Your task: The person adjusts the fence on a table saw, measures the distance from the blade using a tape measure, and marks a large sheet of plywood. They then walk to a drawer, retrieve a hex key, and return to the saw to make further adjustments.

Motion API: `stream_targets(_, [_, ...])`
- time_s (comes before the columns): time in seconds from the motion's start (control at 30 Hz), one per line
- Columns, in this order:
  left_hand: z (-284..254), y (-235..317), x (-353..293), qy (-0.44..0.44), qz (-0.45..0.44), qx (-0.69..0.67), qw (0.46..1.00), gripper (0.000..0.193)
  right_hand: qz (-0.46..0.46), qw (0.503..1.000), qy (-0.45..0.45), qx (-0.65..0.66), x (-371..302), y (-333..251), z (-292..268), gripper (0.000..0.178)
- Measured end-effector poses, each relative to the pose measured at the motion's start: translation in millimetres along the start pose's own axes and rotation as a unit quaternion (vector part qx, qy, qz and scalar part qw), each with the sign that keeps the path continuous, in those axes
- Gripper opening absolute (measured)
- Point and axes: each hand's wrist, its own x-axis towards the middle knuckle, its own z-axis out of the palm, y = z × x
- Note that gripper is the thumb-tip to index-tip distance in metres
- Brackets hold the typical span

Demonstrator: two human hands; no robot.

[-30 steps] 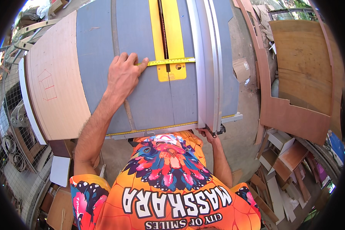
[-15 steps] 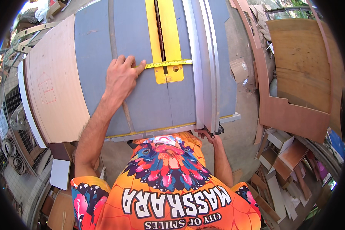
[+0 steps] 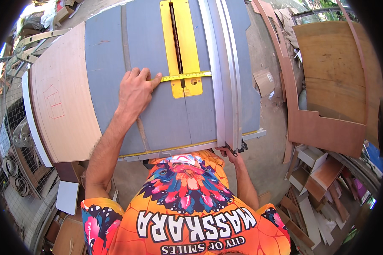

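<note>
My left hand (image 3: 135, 91) rests on the grey-blue top of a table saw (image 3: 161, 123), fingers closed on one end of a yellow measuring tape (image 3: 186, 76). The tape lies across the yellow throat plate (image 3: 192, 46), and its other end meets the silver rip fence (image 3: 220, 85). A dark blade slot (image 3: 176, 42) runs lengthwise through the plate. At the fence's front end, my right hand (image 3: 231, 156) reaches beneath the rail beside a black lock part (image 3: 243, 146). The rail hides most of its fingers.
A pale plywood panel (image 3: 66, 97) with red pencil marks adjoins the saw on the left. Along the front rail (image 3: 170, 152) runs a yellow scale. To the right stand brown boards (image 3: 336, 68), a cardboard box (image 3: 264, 82) and wood offcuts (image 3: 315, 204) on the floor.
The saw top, tape and left hand sit slightly lower in view. The tape still spans from my left hand to the fence, and my right hand stays at the fence's front end.
</note>
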Motion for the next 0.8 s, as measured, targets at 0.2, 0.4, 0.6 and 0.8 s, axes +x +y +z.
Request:
stream_targets(0.2, [2,0,0,0.002,-0.001,-0.011,1.000,0.043,-0.036,0.996,0.078,-0.009,-5,0,13,0.026])
stream_targets(0.4, [2,-1,0,0.005,0.003,-0.006,1.000,0.044,-0.027,0.998,0.044,0.025,1,7,11,0.031])
stream_targets(0.6, [3,-1,0,0.000,0.003,-0.014,1.000,0.044,-0.007,1.000,0.030,0.007,0,-3,10,0.031])
stream_targets(0.8, [3,-1,0,-0.006,-0.003,-0.008,1.000,0.044,-0.085,0.987,0.106,-0.083,-4,-3,18,0.033])
